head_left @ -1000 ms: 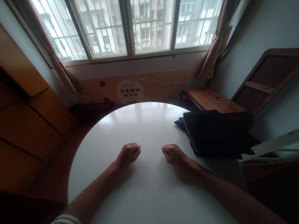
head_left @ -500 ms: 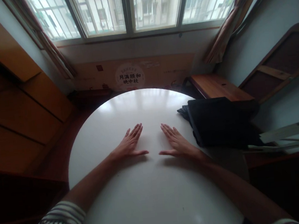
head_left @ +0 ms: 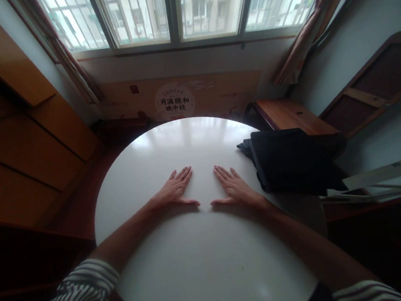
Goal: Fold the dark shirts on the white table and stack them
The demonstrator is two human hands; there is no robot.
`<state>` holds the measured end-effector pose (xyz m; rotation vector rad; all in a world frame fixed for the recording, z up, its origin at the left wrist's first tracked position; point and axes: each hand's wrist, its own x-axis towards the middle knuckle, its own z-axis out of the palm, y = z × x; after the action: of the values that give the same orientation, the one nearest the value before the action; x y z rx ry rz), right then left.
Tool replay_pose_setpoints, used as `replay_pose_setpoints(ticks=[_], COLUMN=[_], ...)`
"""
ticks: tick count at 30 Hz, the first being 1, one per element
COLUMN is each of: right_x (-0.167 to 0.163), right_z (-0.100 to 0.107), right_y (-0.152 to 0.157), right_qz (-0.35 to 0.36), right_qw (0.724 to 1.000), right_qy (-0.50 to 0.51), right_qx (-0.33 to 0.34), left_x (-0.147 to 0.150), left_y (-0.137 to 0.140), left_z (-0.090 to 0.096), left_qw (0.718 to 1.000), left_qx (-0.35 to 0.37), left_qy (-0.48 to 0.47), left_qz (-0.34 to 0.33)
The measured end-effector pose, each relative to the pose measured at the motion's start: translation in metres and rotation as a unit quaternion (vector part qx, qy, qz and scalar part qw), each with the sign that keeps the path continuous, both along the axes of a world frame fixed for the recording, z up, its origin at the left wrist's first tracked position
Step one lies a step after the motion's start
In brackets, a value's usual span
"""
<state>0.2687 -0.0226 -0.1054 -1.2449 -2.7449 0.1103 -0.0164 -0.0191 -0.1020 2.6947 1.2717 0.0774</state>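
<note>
Opened out from the closed fists of 1.0 s ago, my left hand (head_left: 176, 189) and right hand (head_left: 234, 187) now lie flat, and the gap between them is slightly narrower than it was 0.5 s ago. Beyond them stretches the window (head_left: 208, 8), with 4 panes in view and bars behind the glass, and off to my left stand wooden cabinets (head_left: 20, 158). Next in size comes the white round-edged table (head_left: 204, 263), directly beneath all my fingers; the fingertips look to be touching its top, though I cannot tell whether the palms press on it too, since their undersides are hidden. Under the window is a tan banner (head_left: 223, 87) with 2 lines of large dark characters, and past the table's far right edge sits a brown wooden bench (head_left: 285, 114). On the table's right side rests a folded black cloth (head_left: 290, 161), near my right hand but apart from it. My striped sleeves (head_left: 83, 294) end partway up both forearms, which reach in from the 2 lower corners. Palms down, I have the fingers on both sides extended, gripping nothing, with slim gaps between some of them. Each thumb stands wide of its fingers, and the 2 thumb tips point at each other, near but not touching. Smallest is a dark speck (head_left: 242, 268) on the tabletop, nearer to me than the hands.
</note>
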Motion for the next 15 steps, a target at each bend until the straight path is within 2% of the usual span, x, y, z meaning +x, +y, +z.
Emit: replay_pose_setpoints(ticks=[15], right_x=[-0.0013], right_z=[0.0029], right_y=[-0.0001], right_qz=[-0.007], right_qw=[1.000], right_qy=[0.004], right_qx=[-0.017], left_x=[-0.0015], left_y=[-0.0014], left_z=[-0.0007], left_qw=[1.000], left_qx=[0.018], left_qy=[0.000], left_qz=[-0.005])
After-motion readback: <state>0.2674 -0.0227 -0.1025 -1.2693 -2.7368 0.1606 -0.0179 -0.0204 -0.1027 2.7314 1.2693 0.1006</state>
